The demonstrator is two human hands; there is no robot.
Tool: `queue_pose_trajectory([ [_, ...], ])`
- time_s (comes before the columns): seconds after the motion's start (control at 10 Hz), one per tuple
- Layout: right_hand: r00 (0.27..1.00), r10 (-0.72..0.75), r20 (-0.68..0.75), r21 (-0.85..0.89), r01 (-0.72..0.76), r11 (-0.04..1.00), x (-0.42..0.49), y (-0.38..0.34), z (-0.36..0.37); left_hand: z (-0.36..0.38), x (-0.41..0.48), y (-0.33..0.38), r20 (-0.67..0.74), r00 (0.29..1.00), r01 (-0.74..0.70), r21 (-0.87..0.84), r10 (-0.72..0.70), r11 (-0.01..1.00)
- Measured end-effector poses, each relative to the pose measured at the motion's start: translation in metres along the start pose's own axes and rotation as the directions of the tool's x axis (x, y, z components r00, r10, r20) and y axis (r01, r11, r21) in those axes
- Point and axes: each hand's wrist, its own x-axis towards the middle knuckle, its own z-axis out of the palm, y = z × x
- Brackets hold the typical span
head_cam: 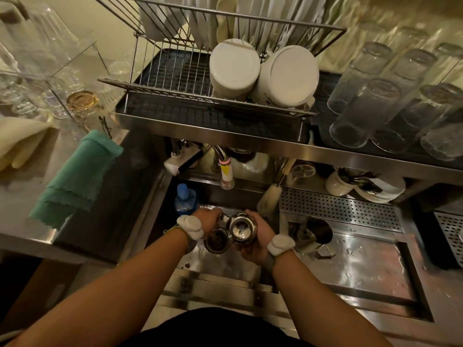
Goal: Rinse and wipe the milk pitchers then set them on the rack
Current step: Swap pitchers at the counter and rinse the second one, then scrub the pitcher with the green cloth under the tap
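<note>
Rack [175, 71]: upper centre of the frame, on a shelf above the sink. It holds two white bowls [234, 66], upturned, at its right end.

Glasses [363, 113]: upper right, upturned on a dark tray just beside the rack.

Sink [225, 266]: lower centre, steel, wet.

Cloth [75, 181]: green, centre left, draped over the counter edge.

Grille [338, 209]: perforated steel, right of the sink.

Pitcher [241, 227]: steel, centre of the frame, over the sink, mouth toward the camera.

Right hand [255, 237]: curled round the pitcher's right side and underside, carrying it.

Left hand [209, 219]: at the pitcher's left side, fingertips against its rim or handle. Whether it grips cannot be determined.

Second pitcher [216, 240]: just below and left of the first, touching it, under the left wrist. What supports it is not visible.

Third pitcher [318, 232]: on its side on the wet counter, right of the sink.

Bottle [185, 199]: blue, at the sink's upper left corner.

Brush [269, 197]: leaning at the sink's upper right corner.
</note>
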Motion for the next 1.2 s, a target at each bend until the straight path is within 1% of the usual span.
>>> queue_pose_trajectory([
  [0.1, 0.999, -0.042, 0.032, -0.029, 0.043, 0.999, 0.000, 0.002, 0.000, -0.004, -0.012, 0.008, -0.005, 0.999, 0.035, -0.063, -0.035, 0.997],
  [0.2, 0.991, -0.109, 0.078, -0.038, 0.112, 0.993, 0.000, 0.006, 0.000, -0.008, -0.027, 0.015, 0.029, 0.999, -0.017, -0.085, 0.020, 0.996],
  [0.3, 0.985, -0.158, 0.062, -0.028, 0.160, 0.987, 0.002, 0.008, 0.006, -0.012, -0.033, 0.006, 0.006, 0.990, -0.136, -0.114, 0.138, 0.984],
  [0.4, 0.974, -0.208, 0.087, 0.000, 0.209, 0.978, 0.001, 0.012, 0.016, -0.014, -0.044, -0.006, 0.003, 0.960, -0.278, -0.131, 0.280, 0.952],
  [0.5, 0.967, -0.184, 0.175, 0.094, 0.170, 0.981, -0.002, 0.016, 0.027, -0.017, -0.048, -0.014, -0.103, 0.973, -0.230, -0.333, 0.208, 0.914],
  [0.6, 0.943, -0.155, 0.294, 0.123, 0.124, 0.985, -0.006, 0.022, 0.036, -0.024, -0.053, -0.025, -0.139, 0.982, -0.169, -0.356, 0.126, 0.919],
  [0.7, 0.918, -0.101, 0.383, 0.007, 0.106, 0.994, -0.008, 0.025, 0.042, -0.030, -0.064, -0.030, -0.048, 0.995, -0.095, -0.407, 0.082, 0.908],
  [0.8, 0.931, -0.076, 0.356, -0.206, 0.158, 0.966, -0.012, 0.024, 0.048, -0.034, -0.071, -0.033, -0.117, 0.992, -0.100, -0.550, 0.043, 0.829],
  [0.9, 0.952, -0.102, 0.290, -0.369, 0.209, 0.906, -0.016, 0.019, 0.054, -0.036, -0.078, -0.038, -0.220, 0.975, -0.140, -0.514, 0.028, 0.846],
  [1.0, 0.953, -0.145, 0.267, -0.369, 0.240, 0.898, -0.022, 0.015, 0.057, -0.034, -0.084, -0.039, -0.309, 0.950, -0.191, -0.458, 0.047, 0.868],
  [1.1, 0.933, -0.213, 0.290, -0.337, 0.308, 0.890, -0.021, 0.009, 0.054, -0.036, -0.088, -0.036, -0.399, 0.908, -0.277, -0.343, 0.128, 0.898],
  [1.2, 0.895, -0.238, 0.377, -0.314, 0.365, 0.877, -0.028, 0.000, 0.060, -0.047, -0.094, -0.024, -0.427, 0.867, -0.322, -0.086, 0.257, 0.943],
])
